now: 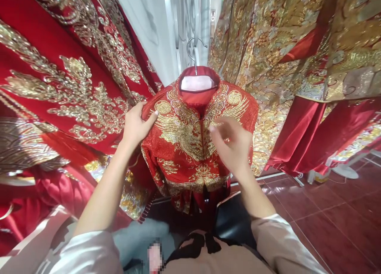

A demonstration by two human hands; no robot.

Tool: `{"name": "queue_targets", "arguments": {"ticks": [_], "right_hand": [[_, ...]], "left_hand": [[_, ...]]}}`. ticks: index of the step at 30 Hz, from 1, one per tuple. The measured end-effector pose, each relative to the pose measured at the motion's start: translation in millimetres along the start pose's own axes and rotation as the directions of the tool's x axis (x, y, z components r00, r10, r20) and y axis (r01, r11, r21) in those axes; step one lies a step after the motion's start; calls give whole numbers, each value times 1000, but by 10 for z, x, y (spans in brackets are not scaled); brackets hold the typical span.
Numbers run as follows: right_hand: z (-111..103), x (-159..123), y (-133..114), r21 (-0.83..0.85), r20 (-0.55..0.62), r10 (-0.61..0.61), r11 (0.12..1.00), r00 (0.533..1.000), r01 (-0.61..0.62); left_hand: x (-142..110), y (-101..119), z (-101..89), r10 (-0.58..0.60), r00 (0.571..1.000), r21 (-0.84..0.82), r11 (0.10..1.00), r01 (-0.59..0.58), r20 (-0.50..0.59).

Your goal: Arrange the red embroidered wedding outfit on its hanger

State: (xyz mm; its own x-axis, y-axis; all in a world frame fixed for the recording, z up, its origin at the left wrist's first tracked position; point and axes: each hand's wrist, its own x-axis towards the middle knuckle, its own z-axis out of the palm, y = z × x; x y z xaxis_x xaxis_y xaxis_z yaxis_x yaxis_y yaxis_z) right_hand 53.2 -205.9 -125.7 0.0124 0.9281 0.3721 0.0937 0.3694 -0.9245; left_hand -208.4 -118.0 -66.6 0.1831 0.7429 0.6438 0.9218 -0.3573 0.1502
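Observation:
A red jacket [181, 147] with heavy gold embroidery hangs in front of me on a metal hanger [193, 55]. My left hand [135, 125] grips the jacket's left shoulder, thumb lying across the fabric. My right hand [232, 145] is in front of the jacket's chest near the front closure; it is blurred, its fingers curled, and I cannot make out whether it pinches anything.
More red and gold embroidered garments hang close on the left [59, 79] and on the right [282, 59]. A white wall [149, 31] runs behind. The floor [333, 222] is dark red tile, with a white stand base [345, 170] at the right.

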Motion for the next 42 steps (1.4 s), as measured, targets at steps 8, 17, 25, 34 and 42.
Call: {"name": "queue_targets", "arguments": {"ticks": [8,17,25,34,42], "right_hand": [[641,609,554,52,-339,-87,992,937,111],[679,27,929,649,-164,312,749,936,-136],[865,-1568,1871,668,60,741,468,669,-578],[149,-1580,2261,256,-104,814,578,572,-775],[-1064,31,1127,-518,-406,-206,855,891,-39]], "left_hand": [[-20,-6,14,-24,999,-6,1000,24,-24],[-50,7,-31,2,1000,-21,1000,-2,-8],[-362,46,-18,-60,992,-65,996,53,-110],[-301,-57,89,-84,974,-67,995,71,-213],[312,-398,-26,-245,930,-394,911,124,-273]]}}
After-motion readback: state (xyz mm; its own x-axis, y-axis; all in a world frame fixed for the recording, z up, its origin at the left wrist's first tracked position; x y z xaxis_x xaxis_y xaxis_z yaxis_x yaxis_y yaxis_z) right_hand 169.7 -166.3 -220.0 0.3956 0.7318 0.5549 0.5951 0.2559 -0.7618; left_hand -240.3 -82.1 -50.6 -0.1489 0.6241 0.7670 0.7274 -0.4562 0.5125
